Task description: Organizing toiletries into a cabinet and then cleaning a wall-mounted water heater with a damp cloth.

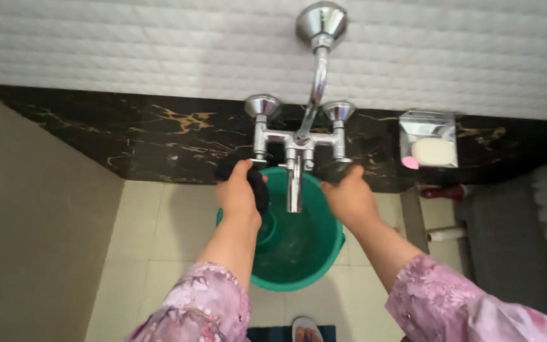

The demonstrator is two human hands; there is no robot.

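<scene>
The fingers of the left hand [238, 193] are curled around a dark, soft-looking lump, probably a black cloth or scrubber [256, 183], pressed up against the left valve of the chrome wall-mounted mixer tap [295, 142]; the lump bulges out on both sides of the knuckles, so the grip is closed on it. The right hand [349, 199] reaches to the right valve of the same tap, its fingertips tucked up under the handle and hidden by the back of the hand, so whether they clamp the handle or only touch it cannot be told. Between the two hands the tap's straight chrome spout [294, 187] hangs down over a round green plastic bucket [324, 253] standing on the pale tiled floor [140, 253]; a smaller green mug [266, 229] sits inside the bucket just under the left wrist. Both forearms wear pink floral sleeves [438, 304]. Behind the tap runs a band of black marble with gold veins [159, 139], and above it white textured wall tiles [128, 44]. To the right, well apart from the hands, a clear wall-mounted soap holder [427, 123] carries a white oval soap bar [433, 152].
</scene>
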